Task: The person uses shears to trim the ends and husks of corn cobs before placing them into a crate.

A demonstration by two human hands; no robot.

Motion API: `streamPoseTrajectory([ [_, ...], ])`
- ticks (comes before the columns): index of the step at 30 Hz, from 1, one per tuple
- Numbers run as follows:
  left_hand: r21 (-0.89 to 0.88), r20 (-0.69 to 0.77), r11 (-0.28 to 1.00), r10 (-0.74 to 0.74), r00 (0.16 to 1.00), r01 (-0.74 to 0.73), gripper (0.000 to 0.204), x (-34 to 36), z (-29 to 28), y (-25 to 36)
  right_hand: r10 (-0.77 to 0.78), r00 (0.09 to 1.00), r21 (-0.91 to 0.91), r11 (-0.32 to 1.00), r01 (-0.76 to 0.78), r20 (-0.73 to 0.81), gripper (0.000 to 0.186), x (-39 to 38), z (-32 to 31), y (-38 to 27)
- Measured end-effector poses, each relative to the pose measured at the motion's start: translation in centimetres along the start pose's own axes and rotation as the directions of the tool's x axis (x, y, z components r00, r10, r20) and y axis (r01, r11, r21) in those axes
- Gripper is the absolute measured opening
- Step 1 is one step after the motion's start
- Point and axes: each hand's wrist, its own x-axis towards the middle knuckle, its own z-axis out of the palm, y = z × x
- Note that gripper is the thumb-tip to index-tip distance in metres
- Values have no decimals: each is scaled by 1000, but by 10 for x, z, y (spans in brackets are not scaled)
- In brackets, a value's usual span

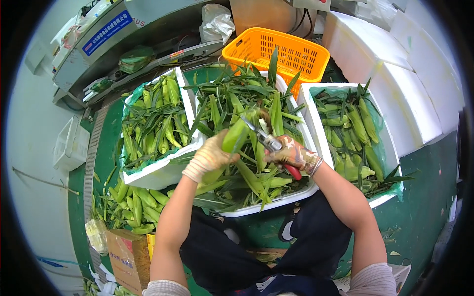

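My left hand (211,157), in a pale knit glove, is closed round a green ear of corn (235,136) in its husk. The ear tilts up and to the right. In my right hand (296,155), which wears a patterned glove, are pruning shears (269,142) with a red handle end. Their blades reach close to the top of the ear; whether they touch it I cannot tell. Both hands are above a white tub (254,209) heaped with husks and long leaves (256,183).
Foam boxes of unhusked corn stand on the left (157,173) and right (390,140). Behind the tub is an orange basket (276,40). More corn (140,207) lies on the floor at left, near a cardboard box (126,261). White foam blocks (405,106) stand at far right.
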Motion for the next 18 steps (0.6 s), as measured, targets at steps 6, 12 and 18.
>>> streamPoseTrajectory([
  [6, -622, 78, 782, 114, 990, -41, 49, 13, -31, -23, -111, 993, -302, 949, 93, -43, 51, -4, 3, 5],
  [12, -529, 48, 835, -150, 988, 152, 41, 13, -4, -15, -186, 977, -467, 877, 117, -105, 106, -4, 36, -2],
  [18, -665, 23, 715, -269, 963, 216, 48, 22, 12, -10, 8, 910, 234, 967, 99, -415, 38, 29, 14, 2],
])
